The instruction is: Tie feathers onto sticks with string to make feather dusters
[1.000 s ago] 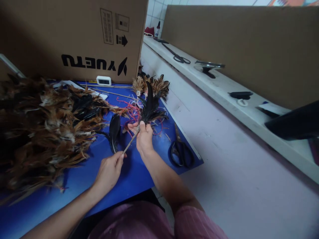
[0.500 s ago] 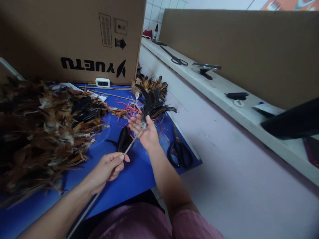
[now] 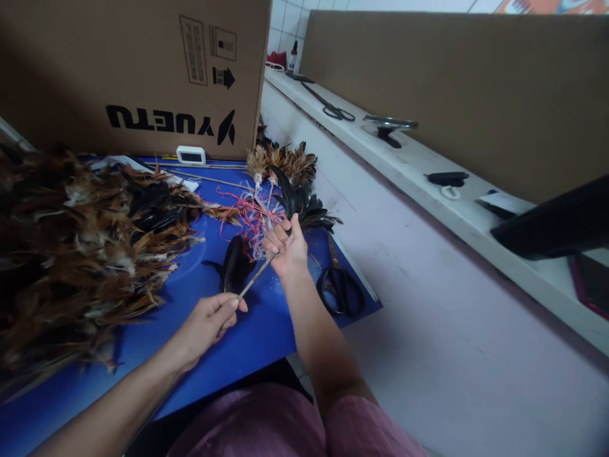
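Note:
My left hand (image 3: pixel 216 317) pinches a thin stick (image 3: pixel 257 278) that slants up and to the right. At the stick's upper end, the fingers of my right hand (image 3: pixel 287 247) are wrapped round the base of a bunch of black feathers (image 3: pixel 302 206). The base itself is hidden in the fist. Pink and white strings (image 3: pixel 250 212) lie just behind my right hand. A few loose black feathers (image 3: pixel 235 263) rest on the blue table (image 3: pixel 252 330) between the two hands.
A large pile of brown feathers (image 3: pixel 95 254) covers the left side. Black-handled scissors (image 3: pixel 340 289) lie right of my right forearm. Brown feather bunches (image 3: pixel 285 162), a white timer (image 3: pixel 191 155) and a cardboard box (image 3: pixel 143 63) are behind. A ledge (image 3: pixel 404 152) holds more tools.
The fingers of my right hand, spread under the feather base before, have closed round it. The black feathers tilt further to the right. The view has shifted slightly.

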Available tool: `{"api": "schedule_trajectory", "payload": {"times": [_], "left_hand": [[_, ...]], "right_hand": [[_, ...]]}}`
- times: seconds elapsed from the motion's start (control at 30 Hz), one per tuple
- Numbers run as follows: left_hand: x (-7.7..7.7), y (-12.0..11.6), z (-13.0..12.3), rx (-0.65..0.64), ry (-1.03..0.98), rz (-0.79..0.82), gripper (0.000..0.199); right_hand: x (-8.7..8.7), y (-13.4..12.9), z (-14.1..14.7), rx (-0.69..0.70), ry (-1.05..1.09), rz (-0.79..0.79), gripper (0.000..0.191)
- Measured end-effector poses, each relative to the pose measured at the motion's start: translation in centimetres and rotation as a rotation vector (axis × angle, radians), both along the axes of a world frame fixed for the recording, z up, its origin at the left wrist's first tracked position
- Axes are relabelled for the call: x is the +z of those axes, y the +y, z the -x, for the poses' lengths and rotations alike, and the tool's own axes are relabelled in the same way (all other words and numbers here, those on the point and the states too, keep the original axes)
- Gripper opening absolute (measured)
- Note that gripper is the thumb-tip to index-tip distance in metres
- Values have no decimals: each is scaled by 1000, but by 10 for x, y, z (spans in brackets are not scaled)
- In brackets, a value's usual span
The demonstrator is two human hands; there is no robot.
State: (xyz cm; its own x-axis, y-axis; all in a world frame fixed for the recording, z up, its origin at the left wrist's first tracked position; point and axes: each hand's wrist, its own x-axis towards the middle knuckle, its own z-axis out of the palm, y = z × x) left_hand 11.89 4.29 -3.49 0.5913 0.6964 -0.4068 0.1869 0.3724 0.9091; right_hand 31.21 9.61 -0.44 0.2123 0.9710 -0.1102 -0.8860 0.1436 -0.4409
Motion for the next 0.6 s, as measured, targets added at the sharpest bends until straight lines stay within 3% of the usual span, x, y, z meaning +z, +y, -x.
{"api": "schedule_trajectory", "payload": {"times": [0.27,0.6], "left_hand": [[-14,-5,3,4,259,-462,41],[-11,-10,0,-11,447,-711,39]], "right_hand": [[-5,2,13,-166,-49,111,39],[-6,2,21,-205,-46,216,39]]}}
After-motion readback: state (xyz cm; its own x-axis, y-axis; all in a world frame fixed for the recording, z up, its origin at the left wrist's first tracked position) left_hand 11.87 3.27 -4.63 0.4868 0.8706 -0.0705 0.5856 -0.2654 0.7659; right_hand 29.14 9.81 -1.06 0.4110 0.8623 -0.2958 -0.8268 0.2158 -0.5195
